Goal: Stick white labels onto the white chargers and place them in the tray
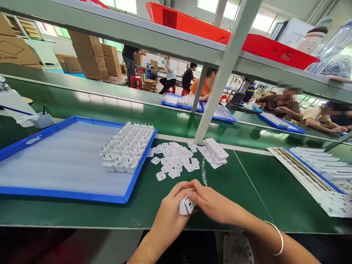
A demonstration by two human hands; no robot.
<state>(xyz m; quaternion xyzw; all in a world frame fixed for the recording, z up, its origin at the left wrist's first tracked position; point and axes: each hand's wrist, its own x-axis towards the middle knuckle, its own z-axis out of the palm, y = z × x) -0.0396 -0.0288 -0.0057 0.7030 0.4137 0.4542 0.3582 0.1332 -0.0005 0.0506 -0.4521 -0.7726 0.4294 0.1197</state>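
Note:
Just above the front edge of the green table, my left hand (172, 206) is wrapped round a white plastic housing (184, 207) with a small dark slot in its end face. My right hand (207, 200), a bangle on its wrist, closes on the same housing from the right, fingers against its top and side. Beyond my hands lies a loose pile of flat white plates (176, 157). A small clear plastic strip (204, 172) is beside the pile. To the left, rows of white housings with metal pins (128, 146) stand in a blue-rimmed tray (107, 198).
Stacked white blocks (216, 152) lie behind the pile near a shelf post (217, 91). At the right are layered boards (308, 179) and another filled tray. Red bins (187, 24) sit on the overhead shelf. Several people work across the table.

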